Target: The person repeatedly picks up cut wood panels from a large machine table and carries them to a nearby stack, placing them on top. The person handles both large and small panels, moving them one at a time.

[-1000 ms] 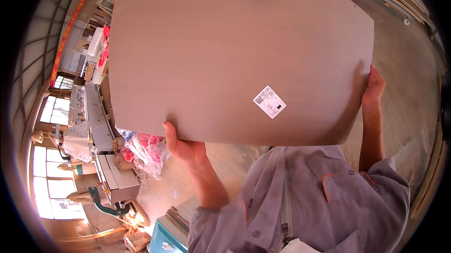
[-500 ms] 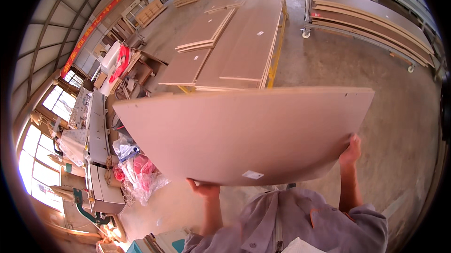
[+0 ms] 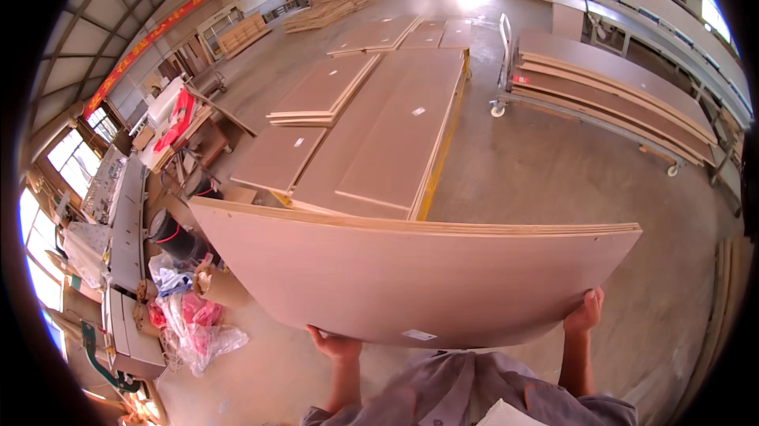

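Observation:
A large greyish-brown wood panel [image 3: 411,280] spans the space in front of me, tilted, with its far long edge raised. Along that edge several thin layers show, so it looks like a small stack of panels. A white label [image 3: 419,335] sits near its close edge. My left hand [image 3: 335,344] grips the near left edge from below, thumb against the face and the other fingers hidden underneath. At the right edge my right hand [image 3: 583,311] is wrapped round the side, its fingertips partly hidden behind the board.
Ahead, more panels [image 3: 387,125] lie stacked on a yellow-framed support [image 3: 431,189]. A wheeled cart [image 3: 585,106] loaded with boards stands at the right. On the left are plastic bags [image 3: 198,323], a black bucket [image 3: 175,234] and a machine [image 3: 126,228]. A long machine table [image 3: 664,38] lies far right.
My view has tipped upward, showing more of the hall ahead. The held panel sits lower in view and its layered far edge shows more. Both hands keep their hold.

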A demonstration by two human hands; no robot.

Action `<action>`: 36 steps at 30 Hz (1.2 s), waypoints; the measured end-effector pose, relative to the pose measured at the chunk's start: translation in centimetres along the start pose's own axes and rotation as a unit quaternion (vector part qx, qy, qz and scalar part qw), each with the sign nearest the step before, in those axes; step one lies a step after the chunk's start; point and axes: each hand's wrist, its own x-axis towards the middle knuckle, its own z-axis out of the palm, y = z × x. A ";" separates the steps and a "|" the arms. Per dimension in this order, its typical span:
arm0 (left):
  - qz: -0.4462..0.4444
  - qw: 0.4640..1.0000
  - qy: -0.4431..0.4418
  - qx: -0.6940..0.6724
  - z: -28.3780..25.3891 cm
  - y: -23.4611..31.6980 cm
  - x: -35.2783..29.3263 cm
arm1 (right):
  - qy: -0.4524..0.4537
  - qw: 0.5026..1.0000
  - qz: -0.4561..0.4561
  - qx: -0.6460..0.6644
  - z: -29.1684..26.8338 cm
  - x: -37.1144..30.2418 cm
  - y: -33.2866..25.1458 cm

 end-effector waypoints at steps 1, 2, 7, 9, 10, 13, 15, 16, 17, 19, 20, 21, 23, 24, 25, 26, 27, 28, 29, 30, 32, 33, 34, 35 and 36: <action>-0.008 1.000 0.003 0.011 0.9 -1.2 1.6 | 0.025 0.999 -0.022 -0.019 0.0 1.3 0.4; -0.020 1.000 0.005 -0.002 1.8 -2.2 3.0 | 0.052 0.997 -0.040 -0.037 0.0 2.4 0.6; -0.079 0.997 -0.009 -0.011 6.8 -9.0 12.1 | 0.101 0.992 -0.054 -0.061 0.0 10.5 1.2; -0.129 0.992 -0.009 -0.002 8.5 -11.9 15.5 | 0.077 0.995 -0.043 -0.042 -1.4 13.1 1.5; -0.153 0.988 -0.008 0.005 9.4 -13.3 17.0 | 0.044 0.998 -0.029 -0.020 -4.4 14.1 2.1; -0.184 0.981 -0.040 0.044 13.2 -17.4 20.7 | 0.124 0.991 -0.014 -0.053 -5.3 18.0 3.6; -0.189 0.979 -0.046 0.061 14.1 -20.6 23.7 | 0.186 0.980 0.009 -0.071 -6.6 20.9 5.1; -0.190 0.978 -0.047 0.068 14.6 -22.4 25.3 | 0.193 0.979 0.028 -0.058 -8.4 22.7 6.6; -0.194 0.977 -0.050 0.074 15.2 -24.2 27.1 | 0.197 0.978 0.047 -0.045 -10.1 24.6 8.2; -0.191 0.977 -0.041 0.089 16.7 -27.5 29.8 | 0.161 0.982 0.094 -0.004 -11.3 29.2 10.4; -0.191 0.976 -0.029 0.103 17.3 -29.0 30.8 | 0.143 0.982 0.120 0.015 -11.7 31.5 11.3; -0.187 0.976 -0.024 0.112 18.6 -30.6 32.1 | 0.157 0.980 0.126 0.003 -11.7 34.3 12.2; -0.187 0.975 0.022 0.121 20.0 -33.4 34.4 | 0.183 0.973 0.142 -0.025 -11.4 39.8 13.7; -0.175 0.976 0.029 0.130 21.4 -34.7 35.0 | 0.172 0.972 0.157 -0.033 -11.1 42.6 14.0; -0.162 0.976 0.036 0.139 22.8 -35.9 35.5 | 0.159 0.971 0.172 -0.041 -10.8 45.5 14.3; -0.145 0.978 0.037 0.146 24.5 -36.9 36.6 | 0.143 0.972 0.182 -0.044 -10.1 48.8 14.7; -0.132 0.978 0.063 0.151 24.9 -37.9 37.5 | 0.130 0.970 0.198 -0.049 -9.7 51.3 15.3; -0.119 0.977 0.088 0.155 25.1 -39.0 38.6 | 0.117 0.968 0.214 -0.055 -9.2 53.9 15.8; -0.109 0.975 0.118 0.156 25.2 -40.0 39.4 | 0.104 0.965 0.230 -0.066 -8.7 56.3 16.3; -0.117 0.977 0.118 0.137 25.8 -40.9 40.2 | 0.098 0.965 0.232 -0.069 -8.4 58.8 17.0; -0.131 0.980 0.113 0.098 26.9 -42.5 42.0 | 0.085 0.966 0.234 -0.075 -7.9 63.1 18.7; -0.134 0.980 0.115 0.095 27.1 -43.4 43.1 | 0.081 0.965 0.239 -0.077 -7.4 65.2 19.6; -0.137 0.980 0.116 0.092 27.2 -44.5 44.3 | 0.079 0.964 0.243 -0.080 -6.9 67.2 20.3; -0.140 0.979 0.114 0.090 27.1 -45.6 45.9 | 0.077 0.963 0.245 -0.081 -6.4 69.2 21.2; -0.130 0.979 0.125 0.091 26.5 -46.5 47.2 | 0.051 0.960 0.263 -0.082 -6.0 70.9 21.9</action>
